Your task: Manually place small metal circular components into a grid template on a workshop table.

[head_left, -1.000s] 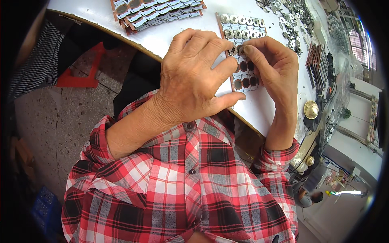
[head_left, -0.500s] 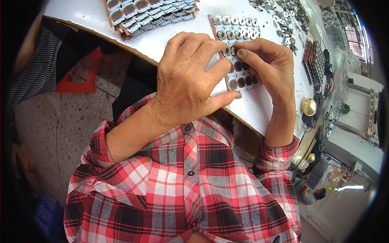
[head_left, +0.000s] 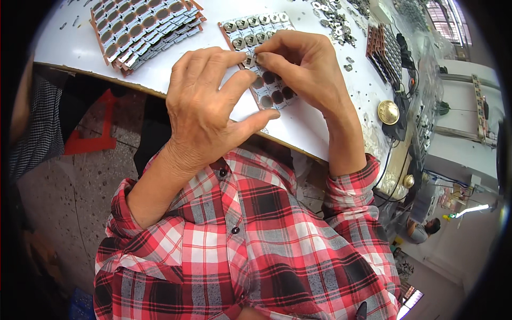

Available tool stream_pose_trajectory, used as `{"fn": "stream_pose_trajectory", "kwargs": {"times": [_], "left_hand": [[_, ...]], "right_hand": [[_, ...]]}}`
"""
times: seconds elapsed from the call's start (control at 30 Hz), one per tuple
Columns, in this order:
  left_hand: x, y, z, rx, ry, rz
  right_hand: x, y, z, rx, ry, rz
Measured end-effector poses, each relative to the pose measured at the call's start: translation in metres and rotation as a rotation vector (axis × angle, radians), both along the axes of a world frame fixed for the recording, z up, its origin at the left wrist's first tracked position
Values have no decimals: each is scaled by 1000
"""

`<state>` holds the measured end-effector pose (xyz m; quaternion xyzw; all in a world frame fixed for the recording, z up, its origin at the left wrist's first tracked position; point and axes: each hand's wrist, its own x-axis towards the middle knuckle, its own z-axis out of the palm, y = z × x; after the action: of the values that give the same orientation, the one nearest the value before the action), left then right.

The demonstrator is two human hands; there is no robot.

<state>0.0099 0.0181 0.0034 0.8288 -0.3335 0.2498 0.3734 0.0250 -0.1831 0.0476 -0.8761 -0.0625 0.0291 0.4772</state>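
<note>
On the white table lies a panel of small circuit boards (head_left: pixel 255 93). Its two far rows carry shiny metal battery clips (head_left: pixel 250 40), while the nearer rows show bare dark round pads. My left hand (head_left: pixel 205 101) hovers over the panel's left edge, fingers apart. Its index fingertip touches a metal clip (head_left: pixel 248 62) at the start of the third row. Beside that clip, my right hand (head_left: pixel 312 66) pinches a small metal piece, apparently another clip, between thumb and index finger. The fingertips mostly cover this piece, and the hand hides part of the panel's right side.
Stacked board panels (head_left: pixel 141 32) stand at the far left near the table edge. Loose metal clips (head_left: pixel 336 24) are scattered at the far right. Another upright panel stack (head_left: pixel 385 53) and a round gold-coloured object (head_left: pixel 388 112) are on the right. A red stool (head_left: pixel 93 141) stands below the table.
The whole view has shifted, so table and hands appear farther left. Both hands stay at the same third-row spot on the panel, with the right still pinching.
</note>
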Motion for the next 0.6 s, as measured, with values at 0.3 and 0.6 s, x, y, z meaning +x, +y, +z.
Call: {"fn": "stream_pose_trajectory", "kwargs": {"times": [0.3, 0.6], "left_hand": [[0, 0, 1, 9, -33, 35], [2, 1, 0, -2, -45, 29]], "right_hand": [[-21, -102, 26, -529, -148, -450], [-17, -87, 28, -184, 29, -443]]}}
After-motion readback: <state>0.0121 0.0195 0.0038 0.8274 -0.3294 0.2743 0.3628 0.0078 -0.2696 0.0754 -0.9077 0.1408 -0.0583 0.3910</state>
